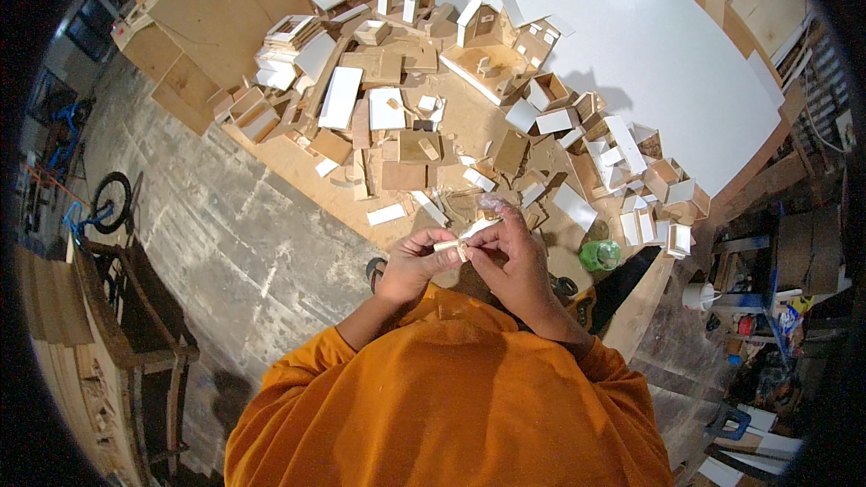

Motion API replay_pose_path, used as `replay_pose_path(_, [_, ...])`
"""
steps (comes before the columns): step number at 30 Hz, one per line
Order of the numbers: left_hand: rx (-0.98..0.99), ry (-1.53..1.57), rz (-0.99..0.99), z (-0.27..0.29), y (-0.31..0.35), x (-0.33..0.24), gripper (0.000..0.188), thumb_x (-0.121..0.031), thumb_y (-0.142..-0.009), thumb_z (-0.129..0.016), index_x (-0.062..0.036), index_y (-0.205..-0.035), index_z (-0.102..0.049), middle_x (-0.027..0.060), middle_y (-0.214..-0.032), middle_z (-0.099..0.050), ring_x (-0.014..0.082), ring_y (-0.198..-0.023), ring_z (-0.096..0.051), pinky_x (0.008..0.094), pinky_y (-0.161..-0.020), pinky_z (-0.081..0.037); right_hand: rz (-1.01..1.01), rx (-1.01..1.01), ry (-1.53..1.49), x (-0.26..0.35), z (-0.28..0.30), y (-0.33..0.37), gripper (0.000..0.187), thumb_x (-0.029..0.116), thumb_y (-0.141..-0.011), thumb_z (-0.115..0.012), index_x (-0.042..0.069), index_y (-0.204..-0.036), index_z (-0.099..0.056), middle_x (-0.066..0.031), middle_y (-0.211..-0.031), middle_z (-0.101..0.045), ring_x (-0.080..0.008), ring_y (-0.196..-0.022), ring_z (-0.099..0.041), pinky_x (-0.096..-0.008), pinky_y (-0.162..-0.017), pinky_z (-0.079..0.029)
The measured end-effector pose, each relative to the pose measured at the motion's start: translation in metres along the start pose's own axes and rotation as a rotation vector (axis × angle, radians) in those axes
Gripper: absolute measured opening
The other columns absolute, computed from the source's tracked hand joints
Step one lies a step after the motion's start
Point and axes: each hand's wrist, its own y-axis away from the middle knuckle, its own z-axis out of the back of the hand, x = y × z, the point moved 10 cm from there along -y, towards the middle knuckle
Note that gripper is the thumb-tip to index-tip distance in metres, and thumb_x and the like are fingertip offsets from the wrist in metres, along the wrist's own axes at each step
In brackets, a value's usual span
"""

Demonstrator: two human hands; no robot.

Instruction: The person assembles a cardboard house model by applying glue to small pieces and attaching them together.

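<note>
Close in front of my chest, my left hand (413, 263) pinches a small pale wooden piece (448, 245) between thumb and fingers. My right hand (511, 257) meets it from the other side, its thumb and index fingertip pressed together at the piece's right end. Whitish residue coats the raised fingertips of that hand. Whether the right fingertips grip the piece itself or something tiny on it is too small to tell. Just beyond both hands lie white-faced offcuts (386, 215) on the wooden work board. A green translucent container (600, 255) stands right of my right hand.
Small model houses (478, 22) and wood blocks crowd the brown work board (298, 189). A large white panel (577, 0) lies beyond them. A handsaw (622, 289) rests at the board's right edge. On the left are a wooden frame (135, 361) and a blue bicycle (90, 212).
</note>
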Motion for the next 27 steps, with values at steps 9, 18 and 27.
replay_pose_path(9, [-0.008,0.016,-0.044,0.0,0.004,-0.004,0.021,-0.008,-0.082,-0.072,-0.0039,-0.101,-0.063,0.0025,-0.093,-0.066,0.0082,-0.084,-0.06,0.0223,-0.076,-0.048,-0.023,-0.002,-0.001,0.001,0.0,0.004,0.057,-0.004,-0.08,-0.066,-0.003,-0.13,-0.038,-0.0116,-0.082,-0.066,-0.0154,-0.079,-0.067,-0.0268,-0.071,-0.053])
replay_pose_path(18, [-0.011,0.003,-0.059,-0.004,0.004,-0.004,0.019,-0.008,-0.083,-0.071,-0.004,-0.1,-0.062,0.002,-0.091,-0.066,0.0082,-0.082,-0.059,0.0208,-0.072,-0.048,0.0,-0.022,0.026,0.002,0.002,0.007,0.058,-0.003,-0.079,-0.067,0.0,-0.131,-0.04,-0.0124,-0.082,-0.068,-0.0182,-0.076,-0.068,-0.0289,-0.07,-0.054])
replay_pose_path(27, [0.135,0.289,0.198,-0.011,0.005,0.017,0.022,-0.005,-0.089,-0.061,-0.0048,-0.11,-0.056,0.0072,-0.104,-0.063,0.0175,-0.09,-0.065,0.0294,-0.081,-0.056,0.032,0.031,0.167,0.016,0.015,0.006,0.059,0.007,-0.08,-0.068,0.005,-0.133,-0.043,-0.0158,-0.094,-0.069,-0.0257,-0.081,-0.069,-0.0339,-0.071,-0.055])
